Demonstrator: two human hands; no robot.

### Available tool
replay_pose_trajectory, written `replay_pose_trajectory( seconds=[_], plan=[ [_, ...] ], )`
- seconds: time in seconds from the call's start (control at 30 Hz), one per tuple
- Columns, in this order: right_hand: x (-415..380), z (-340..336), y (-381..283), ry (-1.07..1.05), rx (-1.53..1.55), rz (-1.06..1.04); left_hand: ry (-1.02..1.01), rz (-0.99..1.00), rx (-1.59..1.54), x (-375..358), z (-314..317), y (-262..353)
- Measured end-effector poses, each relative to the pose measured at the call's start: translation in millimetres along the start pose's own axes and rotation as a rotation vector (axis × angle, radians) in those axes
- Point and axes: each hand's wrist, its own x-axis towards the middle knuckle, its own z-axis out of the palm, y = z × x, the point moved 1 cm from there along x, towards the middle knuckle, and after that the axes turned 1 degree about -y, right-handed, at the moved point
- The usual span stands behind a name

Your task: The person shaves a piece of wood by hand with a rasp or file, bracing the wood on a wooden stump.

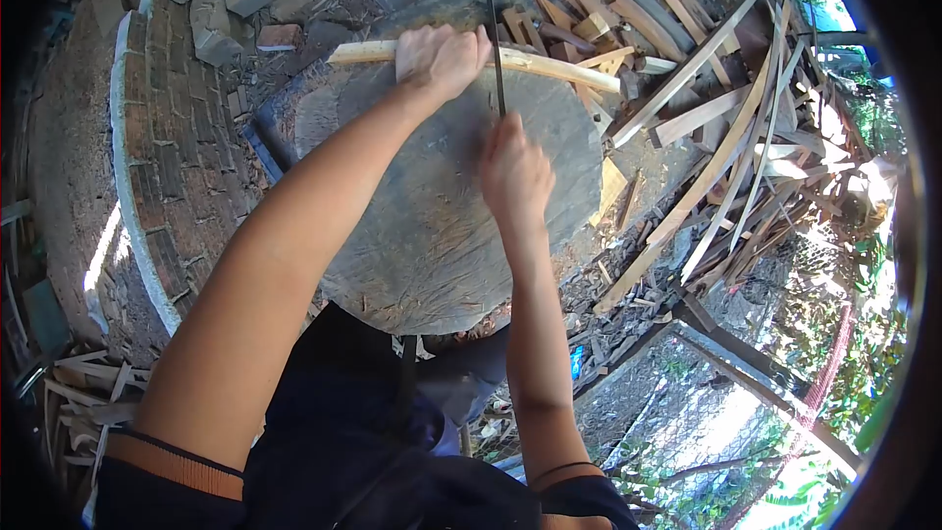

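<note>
A pale, slightly curved wooden stick (559,68) lies across the far part of a round grey wooden block (432,226). My left hand (440,59) is wrapped round the stick near its middle, pressing it on the block. My right hand (517,169) is closed at the near end of a long, thin dark blade (495,39); the handle is hidden in the fist. The blade crosses the stick just right of my left hand, close to its fingers, and points away from me. Whether it has cut into the wood cannot be made out.
Cut wood pieces (589,15) are heaped behind and right of the block. Long strips (726,152) lean at the right. Bricks (280,37) and stone blocks lie at the far left, beside a curved brick wall (172,147). A metal frame (765,388) stands at the lower right.
</note>
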Motion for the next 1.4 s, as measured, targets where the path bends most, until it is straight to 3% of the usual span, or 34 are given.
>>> replay_pose_trajectory(
  seconds=[0.07,0.17,0.27,0.4,0.6,0.7,0.83,1.03,1.23,1.33,1.4],
  plan=[
    [-36,-12,6,-0.174,-0.015,0.104,-0.025,-0.013,-0.004,-1,-3,0],
    [-39,-14,9,-0.196,0.01,0.104,-0.015,-0.014,-0.004,-3,-2,1],
    [3,6,2,-0.012,0.012,0.013,0.022,0.014,-0.003,0,-4,4],
    [10,7,-2,0.03,0.048,0.025,-0.053,-0.027,0.014,-2,-3,5],
    [-46,-14,6,-0.232,0.001,0.155,-0.001,-0.026,0.016,-2,-3,2],
    [4,2,0,-0.014,0.005,0.025,0.014,-0.016,-0.003,-1,-2,2],
    [16,4,-4,0.034,0.0,0.028,0.031,-0.012,0.016,-2,-1,3],
    [-46,-10,8,-0.189,-0.007,0.108,-0.025,-0.038,-0.018,-3,-3,-2],
    [25,13,-3,0.057,0.048,-0.007,0.034,0.002,0.002,-4,-3,2],
    [-9,0,3,-0.058,0.029,0.017,0.003,-0.024,0.016,1,-3,3],
    [-41,-10,7,-0.24,0.025,0.146,-0.043,-0.045,-0.008,-1,-3,2]
  ],
)
